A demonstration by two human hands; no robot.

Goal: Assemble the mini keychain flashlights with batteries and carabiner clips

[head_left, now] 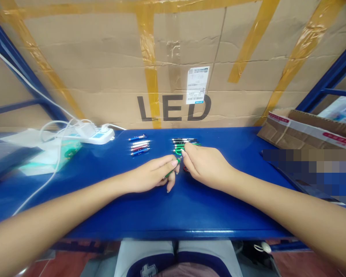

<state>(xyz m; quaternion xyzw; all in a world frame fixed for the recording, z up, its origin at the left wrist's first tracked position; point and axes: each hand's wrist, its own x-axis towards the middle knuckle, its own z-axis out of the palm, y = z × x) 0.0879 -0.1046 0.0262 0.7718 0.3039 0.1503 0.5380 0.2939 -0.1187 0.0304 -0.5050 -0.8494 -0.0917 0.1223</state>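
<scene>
My left hand [151, 173] is closed on a slim green pen-shaped tube [170, 172], its silver tip pointing up and to the right. Close beside that tip, my right hand [209, 159] pinches a bright green loop [178, 151]. Whether the loop is joined to the tube I cannot tell. Behind my right hand lie several slim pens [184, 140], black and green, partly covered by it. A small red loop [185, 168] peeks out beneath the same hand. Further left, a row of blue, red and silver pens [139, 147] lies on the blue table [167, 215].
A white power strip [103, 136] with plugs and cables sits at the back left, near a pale green plastic packet [46, 159]. A large cardboard panel [109, 69] marked LED stands behind the table. An open cardboard box [302, 129] is at the right.
</scene>
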